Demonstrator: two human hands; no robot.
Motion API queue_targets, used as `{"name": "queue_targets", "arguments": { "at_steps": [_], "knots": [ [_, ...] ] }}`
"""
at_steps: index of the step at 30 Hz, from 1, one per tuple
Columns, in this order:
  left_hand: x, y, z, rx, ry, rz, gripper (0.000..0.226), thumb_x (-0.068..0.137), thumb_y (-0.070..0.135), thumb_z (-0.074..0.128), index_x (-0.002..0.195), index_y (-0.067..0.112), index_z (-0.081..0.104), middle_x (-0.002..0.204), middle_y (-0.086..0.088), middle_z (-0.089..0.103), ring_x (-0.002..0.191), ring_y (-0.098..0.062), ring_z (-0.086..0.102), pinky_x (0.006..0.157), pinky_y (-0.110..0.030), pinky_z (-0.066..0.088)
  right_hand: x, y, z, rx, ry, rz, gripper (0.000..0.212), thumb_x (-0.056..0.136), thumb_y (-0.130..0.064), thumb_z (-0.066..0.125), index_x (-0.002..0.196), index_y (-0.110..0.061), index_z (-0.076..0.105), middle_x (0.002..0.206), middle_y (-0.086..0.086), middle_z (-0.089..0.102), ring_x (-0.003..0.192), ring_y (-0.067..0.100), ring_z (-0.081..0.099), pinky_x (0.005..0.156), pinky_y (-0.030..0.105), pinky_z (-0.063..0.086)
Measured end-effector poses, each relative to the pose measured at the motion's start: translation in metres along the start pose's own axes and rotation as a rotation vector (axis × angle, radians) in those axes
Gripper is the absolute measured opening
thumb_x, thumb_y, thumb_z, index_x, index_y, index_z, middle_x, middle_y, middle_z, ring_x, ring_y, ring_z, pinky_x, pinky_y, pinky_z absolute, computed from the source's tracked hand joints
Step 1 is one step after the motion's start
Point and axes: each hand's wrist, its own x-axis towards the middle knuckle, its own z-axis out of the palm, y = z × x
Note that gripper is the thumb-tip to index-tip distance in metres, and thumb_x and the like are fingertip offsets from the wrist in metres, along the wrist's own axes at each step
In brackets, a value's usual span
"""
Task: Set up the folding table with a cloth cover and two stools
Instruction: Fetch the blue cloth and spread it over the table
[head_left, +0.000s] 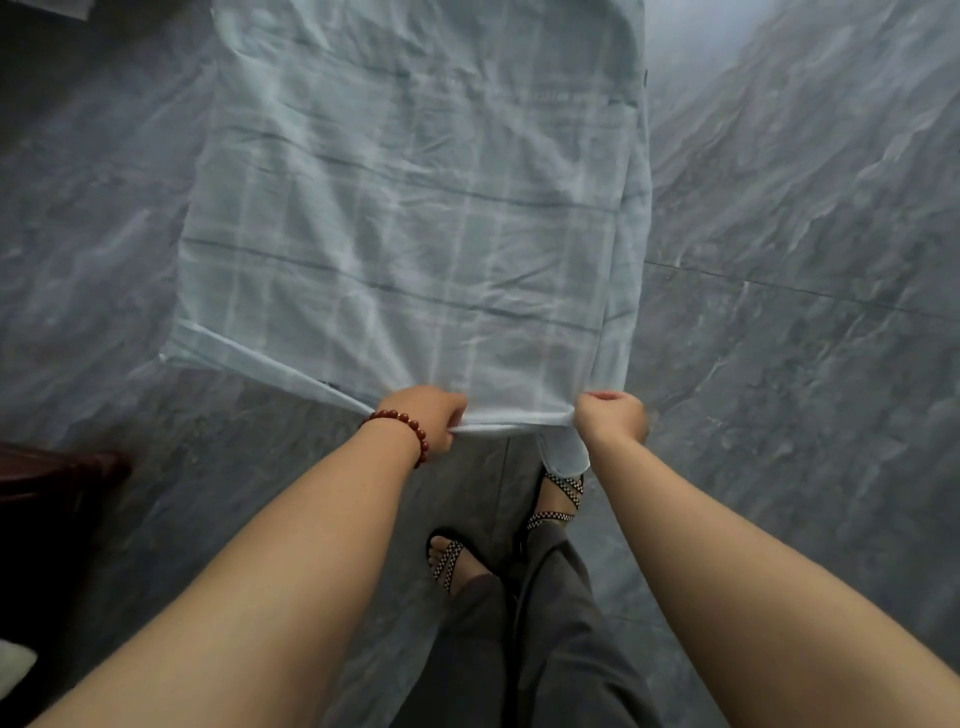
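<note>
Checked cloth (415, 218) is spread flat, long axis running straight away from the person; the table beneath is hidden. Its near hem is clenched by left hand (431, 418) and right hand (613, 418), the right nearer the cloth's corner.

- No text, label, brand, number or sign can be read.
- The pale checked cloth (415, 208) has a faint row of marks near its far right edge. They are too blurred to tell whether they are lettering.
</note>
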Motion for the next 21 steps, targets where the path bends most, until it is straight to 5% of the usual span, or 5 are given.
{"name": "queue_targets", "arguments": {
  "at_steps": [4, 12, 17, 21],
  "knots": [
    [0.007, 0.013, -0.008, -0.216, 0.072, -0.032, 0.039, 0.082, 0.060, 0.055, 0.103, 0.028, 0.053, 0.098, 0.004, 0.056, 0.093, -0.019, 0.055, 0.078, -0.031, 0.044, 0.005, -0.014, -0.007, -0.033, -0.054, -0.070, 0.009, 0.086, -0.026, 0.058, 0.087, -0.017, 0.060, 0.088, 0.003, 0.062, 0.087, 0.023, 0.055, 0.074, 0.028, 0.041],
    [0.036, 0.055, -0.058, -0.439, 0.267, -0.041, 0.025, 0.092, 0.047, 0.048, 0.102, 0.025, 0.056, 0.100, 0.003, 0.059, 0.089, -0.016, 0.056, 0.079, -0.033, 0.048, 0.019, -0.060, -0.025, 0.107, -0.103, -0.199, 0.007, 0.085, -0.023, 0.059, 0.081, -0.019, 0.063, 0.069, -0.007, 0.056, 0.064, 0.011, 0.051, 0.058, 0.025, 0.040],
    [0.059, 0.070, -0.100, -0.475, 0.337, -0.078, 0.025, 0.093, 0.043, 0.049, 0.107, 0.023, 0.055, 0.098, 0.005, 0.056, 0.088, -0.014, 0.053, 0.077, -0.030, 0.046, 0.035, -0.099, -0.031, 0.187, -0.203, -0.233, 0.009, 0.085, -0.025, 0.061, 0.077, -0.026, 0.063, 0.074, -0.002, 0.058, 0.067, 0.016, 0.054, 0.069, 0.033, 0.050],
    [0.078, 0.079, -0.138, -0.501, 0.382, -0.106, 0.025, 0.094, 0.041, 0.048, 0.109, 0.022, 0.055, 0.097, 0.005, 0.056, 0.088, -0.014, 0.053, 0.074, -0.027, 0.040, 0.049, -0.136, -0.041, 0.246, -0.248, -0.243, 0.011, 0.086, -0.022, 0.060, 0.075, -0.023, 0.061, 0.065, -0.002, 0.054, 0.056, 0.014, 0.052, 0.061, 0.030, 0.046]
  ]
}}
